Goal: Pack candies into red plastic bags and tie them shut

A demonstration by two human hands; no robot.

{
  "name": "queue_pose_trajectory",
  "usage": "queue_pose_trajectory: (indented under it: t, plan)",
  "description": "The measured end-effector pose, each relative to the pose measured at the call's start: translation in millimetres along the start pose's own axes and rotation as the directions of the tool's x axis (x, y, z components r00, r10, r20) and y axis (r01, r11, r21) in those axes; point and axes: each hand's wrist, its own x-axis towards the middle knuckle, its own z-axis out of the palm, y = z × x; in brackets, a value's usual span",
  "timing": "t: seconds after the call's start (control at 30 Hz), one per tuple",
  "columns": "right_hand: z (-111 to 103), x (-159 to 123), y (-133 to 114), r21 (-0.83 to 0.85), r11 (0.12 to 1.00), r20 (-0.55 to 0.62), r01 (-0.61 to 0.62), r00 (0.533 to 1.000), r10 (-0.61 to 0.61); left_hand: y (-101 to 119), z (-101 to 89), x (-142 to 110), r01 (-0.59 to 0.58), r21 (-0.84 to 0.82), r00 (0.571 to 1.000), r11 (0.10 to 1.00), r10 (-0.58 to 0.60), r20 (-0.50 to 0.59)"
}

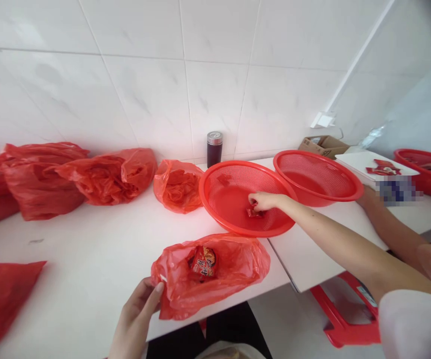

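Observation:
My left hand [139, 308] pinches the left rim of an open red plastic bag [233, 279] at the table's front edge. Inside that bag lie red printed snack packets [204, 262] with dark and yellow markings. My right hand [264, 201] reaches down into a red plastic basket [215, 202] behind the bag, its fingers closed on a small red packet [254, 213]. Another red piece [224, 179] rests against the basket's far wall.
Several red plastic bags [47, 179] line the left of the white table [80, 239]. A dark tumbler [214, 149] stands by the wall. On the right are a second red basket [312, 197], a cardboard box [323, 146], a co-worker's arm [383, 219] and a red stool [350, 329].

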Motion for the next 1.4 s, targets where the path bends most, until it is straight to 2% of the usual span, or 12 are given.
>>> queue_pose_trajectory:
  t: [0.1,0.27,0.4,0.63,0.83,0.97,1.13,1.23,1.27,1.33,1.4]
  plan:
    - [4.1,0.7,-2.7,0.03,1.0,0.046,-0.002,0.999,0.0,2.1,-0.3,-1.4,0.018,-0.041,1.0,0.999,-0.018,-0.017]
    - [7.6,0.4,-16.2,-0.011,1.0,0.077,0.023,0.997,-0.022,2.1,2.7,-1.1,0.023,-0.058,1.0,0.998,-0.024,-0.013]
    - [3.2,-0.7,-22.0,-0.008,0.998,0.12,0.07,0.99,-0.068,0.8,4.4,-1.1,0.008,-0.052,1.0,0.999,-0.009,-0.02]
    - [-11.8,-3.4,-21.1,0.093,0.988,0.076,0.124,0.988,-0.131,0.6,1.6,-1.8,0.005,-0.052,1.0,0.999,-0.006,-0.014]
    - [1.7,5.7,-51.6,0.017,0.982,0.072,0.186,0.98,-0.186,1.4,7.0,-1.6,-0.005,-0.063,1.0,0.998,0.004,-0.011]
    - [7.8,6.9,-56.9,0.024,0.975,0.08,0.222,0.971,-0.223,0.5,2.2,-1.3,-0.011,-0.061,0.999,0.998,0.009,-0.036]
    - [-1.0,2.7,-49.4,0.091,0.966,-0.033,0.242,0.97,-0.24,0.3,-7.2,3.4,-0.037,-0.098,0.996,0.994,0.029,-0.089]
    - [-15.2,-6.6,-57.3,0.087,0.963,-0.12,0.257,0.962,-0.246,2.6,-8.2,6.3,-0.03,-0.122,0.998,0.992,0.023,-0.057]
    - [-20.8,-13.3,-65.1,0.103,0.953,-0.169,0.286,0.949,-0.267,3.7,-7.6,6.8,-0.022,-0.125,0.999,0.992,0.016,-0.048]
    - [-29.4,-33.3,-89.8,0.201,0.892,-0.309,0.404,0.891,-0.334,5.8,-5.2,7.2,-0.012,-0.15,0.999,0.989,0.004,-0.051]
    - [-28.8,-58.9,-124.0,0.35,0.754,-0.449,0.556,0.806,-0.386,7.8,-2.0,7.2,0.0,-0.21,0.999,0.978,-0.011,-0.048]
